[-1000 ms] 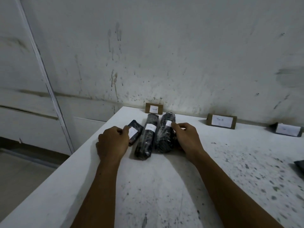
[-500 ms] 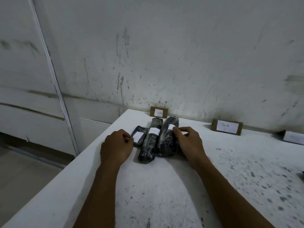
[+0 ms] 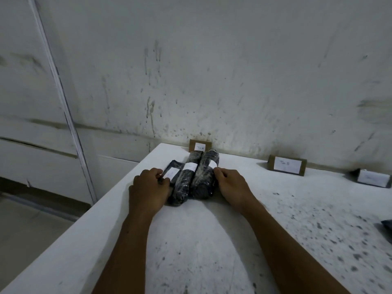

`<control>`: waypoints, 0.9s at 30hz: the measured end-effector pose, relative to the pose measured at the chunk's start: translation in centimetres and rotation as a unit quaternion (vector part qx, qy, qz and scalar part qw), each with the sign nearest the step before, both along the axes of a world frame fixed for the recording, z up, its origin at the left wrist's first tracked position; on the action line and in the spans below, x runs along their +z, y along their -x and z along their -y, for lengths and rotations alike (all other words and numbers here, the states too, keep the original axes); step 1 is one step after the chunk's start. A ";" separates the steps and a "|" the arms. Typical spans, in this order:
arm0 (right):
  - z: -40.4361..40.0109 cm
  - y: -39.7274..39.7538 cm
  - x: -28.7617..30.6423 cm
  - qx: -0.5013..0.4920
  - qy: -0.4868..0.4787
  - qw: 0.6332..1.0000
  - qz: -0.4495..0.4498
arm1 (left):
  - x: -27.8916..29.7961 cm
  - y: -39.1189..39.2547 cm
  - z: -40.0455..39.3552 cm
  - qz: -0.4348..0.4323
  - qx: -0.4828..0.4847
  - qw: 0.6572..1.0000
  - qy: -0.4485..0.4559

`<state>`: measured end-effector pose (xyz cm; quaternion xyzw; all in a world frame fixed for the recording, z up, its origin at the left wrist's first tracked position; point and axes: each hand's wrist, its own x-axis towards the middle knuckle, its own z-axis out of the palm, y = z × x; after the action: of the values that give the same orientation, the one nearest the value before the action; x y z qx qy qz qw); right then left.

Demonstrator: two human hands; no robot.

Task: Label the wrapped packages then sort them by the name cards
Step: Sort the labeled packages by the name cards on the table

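Three dark plastic-wrapped packages with white labels lie side by side on the white table [image 3: 191, 240], just in front of the first brown name card [image 3: 199, 146]. On the left is a small flat package [image 3: 172, 169], then the middle roll [image 3: 185, 181] and the right roll [image 3: 204, 176]. My left hand [image 3: 148, 192] grips the near end of the small flat package, fingertips at its label. My right hand [image 3: 232, 187] curls its fingers against the right roll's side. The rolls touch each other.
A second name card [image 3: 287, 165] and a third name card [image 3: 373, 178] lean against the stained wall further right. Another dark object [image 3: 387, 228] pokes in at the right edge. The table's left edge drops off just beside my left hand.
The small flat package has been drawn in closer beside the middle roll. Both hands stay on the outer packages, a little nearer to each other.
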<state>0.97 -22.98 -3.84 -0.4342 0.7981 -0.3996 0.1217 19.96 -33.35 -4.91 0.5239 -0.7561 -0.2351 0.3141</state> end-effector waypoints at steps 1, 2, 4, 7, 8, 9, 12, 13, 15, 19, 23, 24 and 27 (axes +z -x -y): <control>0.2 -0.1 0.0 0.002 -0.022 0.999 -0.025 | 0.0 0.0 0.0 0.004 -0.002 1.000 0.004; 0.4 -0.2 0.0 0.002 -0.046 0.998 -0.049 | -0.1 0.0 0.0 0.007 -0.002 1.000 0.008; 0.6 -0.7 0.2 0.000 -0.091 0.992 -0.086 | -0.2 0.0 0.2 0.003 0.004 1.000 0.010; 0.7 -1.2 0.5 -0.003 -0.111 0.988 -0.103 | -0.3 -0.1 0.6 -0.030 0.009 0.999 -0.009; 0.7 -1.4 0.5 -0.005 -0.110 0.989 -0.098 | -0.3 -0.2 0.7 -0.043 0.010 0.999 -0.018; 0.6 -1.3 0.5 -0.009 -0.108 0.990 -0.086 | -0.2 -0.3 0.8 -0.053 0.011 0.998 -0.024; 0.6 -0.7 0.3 -0.023 -0.078 0.996 -0.029 | -0.1 -0.4 0.9 -0.064 0.009 0.998 -0.026; 0.7 -0.4 0.2 -0.027 -0.060 0.998 -0.009 | -0.2 -0.4 0.9 -0.066 0.008 0.997 -0.026; 0.6 -0.1 0.1 -0.031 -0.032 0.999 0.024 | -0.2 -0.4 0.8 -0.070 0.009 0.997 -0.028; 0.3 0.2 0.2 -0.026 -0.012 0.998 0.054 | 0.0 -0.5 0.7 -0.080 0.009 0.996 -0.035; 0.0 0.1 0.4 -0.034 0.001 0.996 0.082 | 0.1 -0.7 0.6 -0.093 0.010 0.995 -0.031; -0.2 0.2 0.5 -0.038 0.007 0.995 0.087 | 0.2 -0.7 0.6 -0.100 0.011 0.995 -0.025; -0.6 0.4 0.4 -0.045 0.024 0.993 0.102 | 0.6 -0.2 0.2 -0.153 0.026 0.988 -0.004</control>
<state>0.57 -22.34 -3.44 -0.3577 0.7905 -0.4658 0.1738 20.20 -33.51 -4.26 0.5025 -0.6841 -0.3074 0.4302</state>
